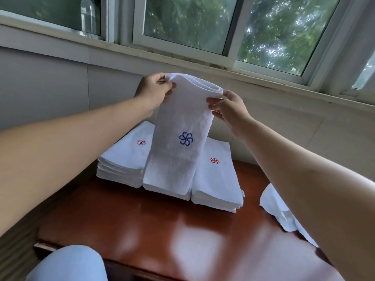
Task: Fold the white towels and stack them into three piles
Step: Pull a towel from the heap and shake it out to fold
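A folded white towel [182,126] with a blue pinwheel emblem hangs upright over the middle of the table. My left hand [153,90] pinches its top left corner. My right hand [229,107] pinches its top right corner. Its lower edge reaches down onto the middle pile [183,194], which it mostly hides. On the left lies a pile of folded white towels [123,159] with a red emblem on top. On the right lies another pile [217,179], also topped by a red emblem.
The piles sit at the far side of a glossy reddish-brown table [154,226] against a wall under a window. Loose unfolded white cloth [280,209] lies at the table's right edge, partly behind my right forearm. A light blue knee [71,264] shows at bottom left.
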`<move>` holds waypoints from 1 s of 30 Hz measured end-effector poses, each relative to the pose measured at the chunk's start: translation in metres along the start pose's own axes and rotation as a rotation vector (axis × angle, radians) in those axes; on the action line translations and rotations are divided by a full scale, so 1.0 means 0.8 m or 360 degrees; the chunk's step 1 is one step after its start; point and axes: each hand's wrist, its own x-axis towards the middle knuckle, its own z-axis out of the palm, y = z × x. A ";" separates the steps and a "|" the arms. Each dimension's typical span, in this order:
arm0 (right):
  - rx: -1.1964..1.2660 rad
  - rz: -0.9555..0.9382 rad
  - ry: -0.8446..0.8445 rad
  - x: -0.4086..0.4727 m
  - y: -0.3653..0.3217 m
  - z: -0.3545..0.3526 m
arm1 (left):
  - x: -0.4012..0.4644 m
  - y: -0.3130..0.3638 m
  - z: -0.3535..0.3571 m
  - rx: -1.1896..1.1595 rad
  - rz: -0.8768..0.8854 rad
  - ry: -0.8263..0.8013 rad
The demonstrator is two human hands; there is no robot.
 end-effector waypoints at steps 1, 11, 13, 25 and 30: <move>-0.0009 0.0015 -0.0004 0.014 0.009 0.003 | 0.012 -0.011 0.005 0.0017 -0.0024 -0.0003; -0.0196 0.0270 -0.0046 0.167 0.139 0.021 | 0.137 -0.166 0.061 0.0245 -0.0305 -0.0016; -0.0223 0.0335 -0.0064 0.198 0.180 0.027 | 0.160 -0.213 0.073 0.0279 -0.0351 -0.0012; -0.0486 0.0397 0.0100 0.271 0.424 0.065 | 0.197 -0.455 0.124 0.1034 -0.0278 -0.0557; -0.0605 0.0380 -0.0201 0.239 0.383 0.062 | 0.176 -0.418 0.111 0.1343 -0.0195 -0.0822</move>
